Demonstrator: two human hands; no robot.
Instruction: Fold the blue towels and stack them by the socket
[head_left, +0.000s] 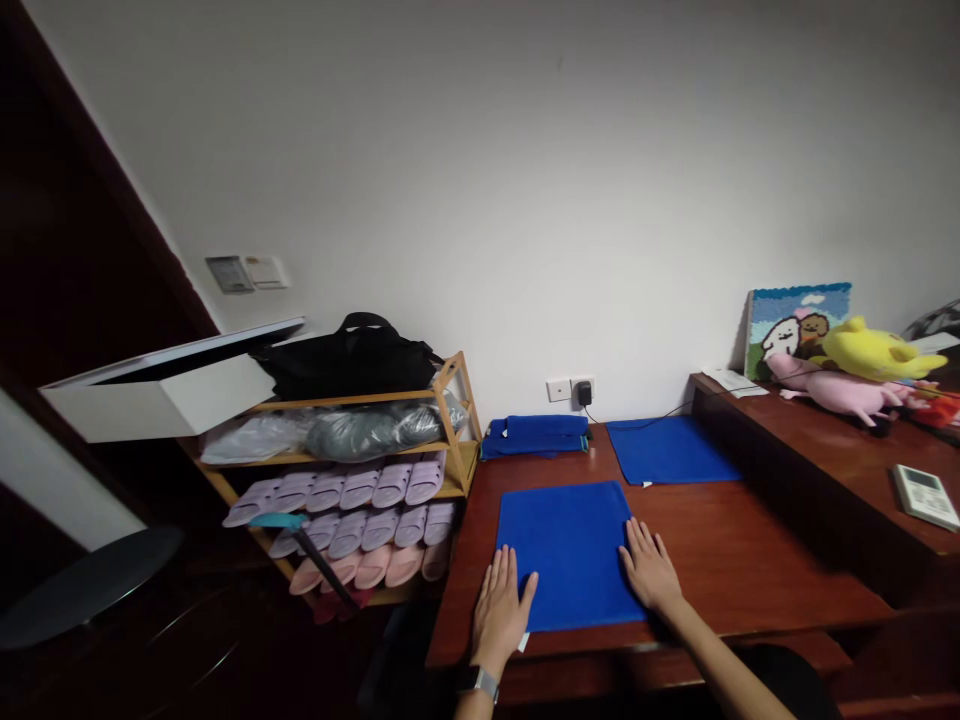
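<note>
A blue cloth (568,545) lies flat and square on the dark wooden table (739,560) in front of me. My left hand (501,607) rests flat on its near left corner, fingers stretched out. My right hand (649,568) lies flat on its right edge, fingers spread. Neither hand holds anything. Further back, a second blue cloth (667,450) lies spread on the table, and a folded stack of blue cloth (535,436) sits by the wall.
A wooden shoe rack (450,440) with several pairs of slippers stands left of the table, a black bag (352,355) and white box (161,390) on top. A raised desk at right holds plush toys (862,375), a picture and a remote (925,495). A charger (583,393) is plugged in.
</note>
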